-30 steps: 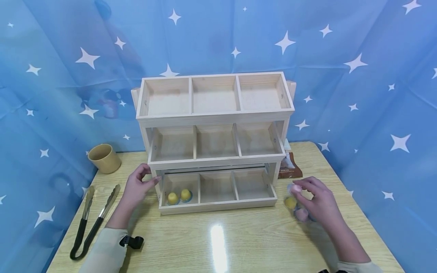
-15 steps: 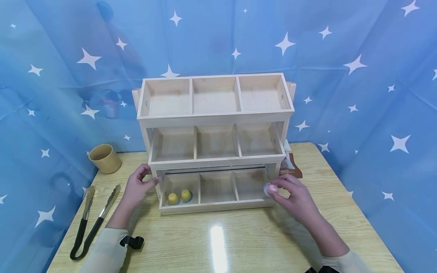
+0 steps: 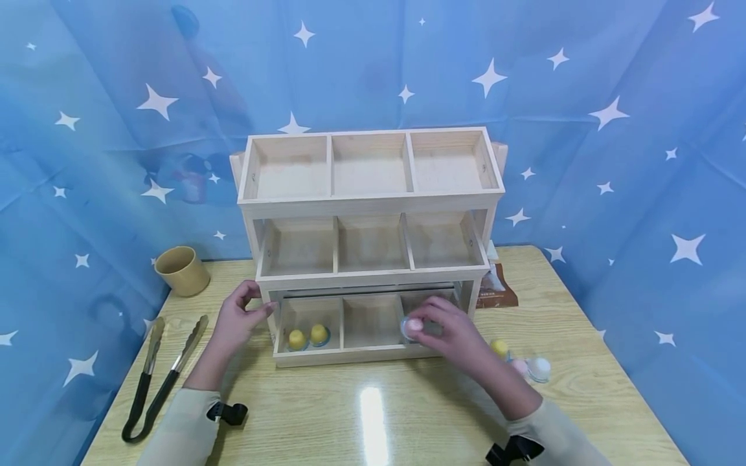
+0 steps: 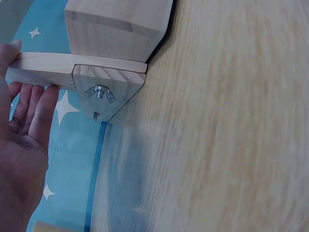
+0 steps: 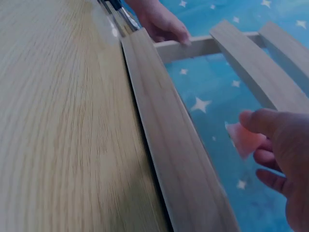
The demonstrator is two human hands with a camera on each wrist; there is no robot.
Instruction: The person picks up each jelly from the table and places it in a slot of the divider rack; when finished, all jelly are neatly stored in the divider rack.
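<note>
A three-tier wooden rack (image 3: pixel 364 202) with divided trays stands on the table. My left hand (image 3: pixel 236 318) grips its left upright (image 4: pixel 43 67), thumb on one side and fingers on the other. Over the right part of the bottom tray, my right hand (image 3: pixel 451 333) pinches a small pink jelly cup (image 3: pixel 413 326) between thumb and fingers. The pink cup also shows in the right wrist view, held above the tray's level. Two yellow jelly cups (image 3: pixel 318 334) sit in the bottom tray's left compartment. To the right, yellow, pink and white jelly cups (image 3: pixel 540 369) lie on the table, partly behind my right forearm.
Black-handled metal tongs (image 3: pixel 166 382) lie at the table's left. Behind them stands a tan cup (image 3: pixel 182 271). A brown packet (image 3: pixel 498 289) is partly hidden behind the rack's right side. A blue star-patterned cloth (image 3: pixel 612 181) hangs around the table.
My right hand has carried the pink jelly cup leftward from the group on the table to over the bottom tray. My left hand keeps its hold on the rack.
</note>
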